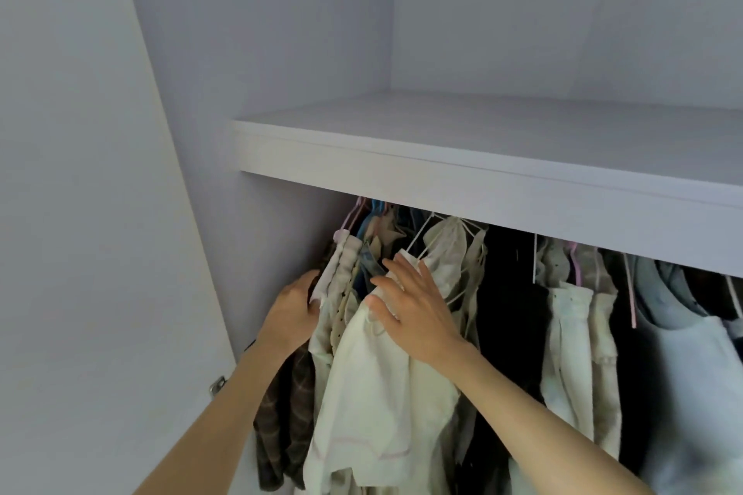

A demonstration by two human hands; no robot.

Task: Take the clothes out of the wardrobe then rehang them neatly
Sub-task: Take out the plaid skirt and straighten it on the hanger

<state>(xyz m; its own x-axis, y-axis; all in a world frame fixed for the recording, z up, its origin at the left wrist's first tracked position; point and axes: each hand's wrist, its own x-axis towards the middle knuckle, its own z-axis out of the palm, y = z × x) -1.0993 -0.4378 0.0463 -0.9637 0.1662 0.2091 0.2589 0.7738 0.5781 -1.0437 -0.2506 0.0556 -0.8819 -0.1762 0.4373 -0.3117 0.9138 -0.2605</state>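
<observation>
A: Setting?
B: Pale wardrobe [281, 52], one shelf [482, 157] above both hands.

A: Contents, largest first?
B: Packed row of hanging clothes [571, 334] below the shelf. Cream shirt [362, 394] under the right hand [414, 309]; brown plaid shirt [289, 414] below the left hand [291, 313]. White hanger [418, 237] just above the right fingertips.

A: Hands?
B: Right: fingers straight, spread, lying flat on the cream shirt. Left: fingers curled round the edge of a pale garment [341, 273].

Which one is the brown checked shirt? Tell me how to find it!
Look under the long white shelf, at the far-left end of the hanging clothes. The dark brown plaid shirt hangs beside the wardrobe wall, below the left hand. Its neighbours are cream; only it has checks.
</observation>
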